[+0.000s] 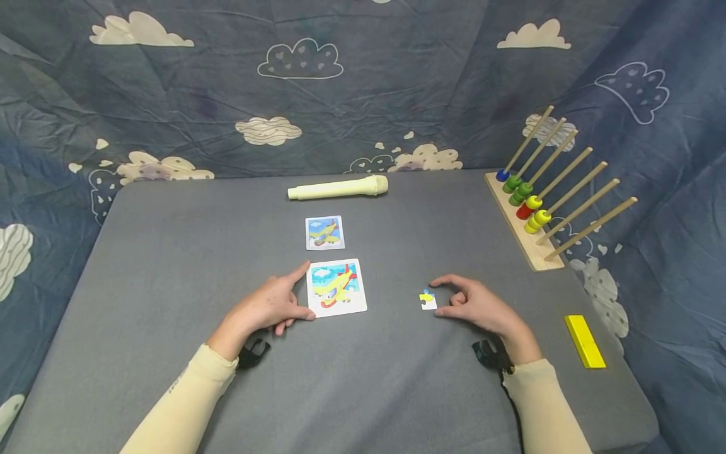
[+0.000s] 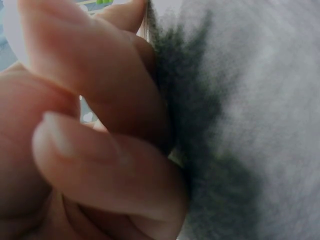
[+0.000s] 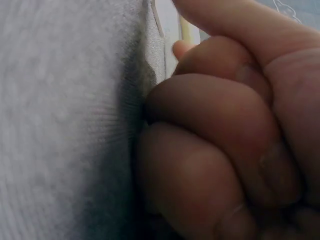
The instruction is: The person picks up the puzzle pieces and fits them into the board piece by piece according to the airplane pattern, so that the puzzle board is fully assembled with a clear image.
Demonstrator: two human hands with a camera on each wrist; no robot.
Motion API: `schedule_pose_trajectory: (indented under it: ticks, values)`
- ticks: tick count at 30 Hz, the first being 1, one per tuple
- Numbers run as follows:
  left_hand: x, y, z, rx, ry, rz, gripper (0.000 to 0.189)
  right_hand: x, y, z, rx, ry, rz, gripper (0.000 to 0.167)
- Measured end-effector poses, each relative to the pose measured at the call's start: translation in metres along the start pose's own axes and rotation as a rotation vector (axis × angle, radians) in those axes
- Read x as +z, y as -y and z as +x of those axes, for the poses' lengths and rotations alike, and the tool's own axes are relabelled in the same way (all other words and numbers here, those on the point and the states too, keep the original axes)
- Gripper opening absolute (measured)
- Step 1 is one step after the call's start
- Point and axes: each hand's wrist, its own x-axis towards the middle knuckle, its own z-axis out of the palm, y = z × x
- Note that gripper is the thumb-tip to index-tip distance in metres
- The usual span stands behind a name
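My left hand (image 1: pixel 271 304) holds a square airplane jigsaw puzzle (image 1: pixel 338 287) by its left side, index fingertip at the upper corner and thumb at the lower. To the right lies a small white, yellow and blue puzzle piece (image 1: pixel 428 299), flat on the table. Around it my right hand (image 1: pixel 479 304) spreads index finger and thumb, one tip near its top and the other near its lower right corner. The remaining fingers (image 3: pixel 195 170) of that hand are curled against the cloth in the right wrist view. Curled left fingers (image 2: pixel 107 170) rest by the cloth too.
Behind the puzzle lies a smaller airplane picture card (image 1: pixel 325 232), then a cream toy microphone (image 1: pixel 338 188). A wooden peg stand (image 1: pixel 533 236) with coloured beads stands at the back right. A yellow block (image 1: pixel 585 342) lies near the right edge of the grey table (image 1: pixel 170 252).
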Motion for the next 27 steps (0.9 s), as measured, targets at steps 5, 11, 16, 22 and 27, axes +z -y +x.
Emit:
schedule_pose_trajectory:
  ticks: [5, 11, 16, 22, 27]
  values:
    - [0.0007, -0.0001, 0.0002, -0.003, 0.000, 0.003, 0.115, 0.0025, 0.0027, -0.0006, 0.023, -0.002, -0.056, 0.052]
    - [0.0009, 0.0003, -0.0002, 0.007, 0.000, 0.008, 0.115, 0.0038, 0.0023, 0.0000, 0.028, -0.018, -0.068, 0.048]
    - [0.0018, 0.0003, 0.0003, 0.006, -0.005, 0.001, 0.116, 0.0036, 0.0017, 0.0006, 0.028, -0.030, -0.079, 0.047]
    - [0.0011, 0.0004, -0.0001, 0.002, -0.006, 0.010, 0.116, 0.0049, 0.0026, 0.0011, 0.040, -0.031, -0.071, 0.045]
    - [0.0010, 0.0010, -0.0001, 0.006, -0.007, 0.012, 0.116, 0.0052, 0.0037, 0.0007, 0.043, -0.035, -0.067, 0.041]
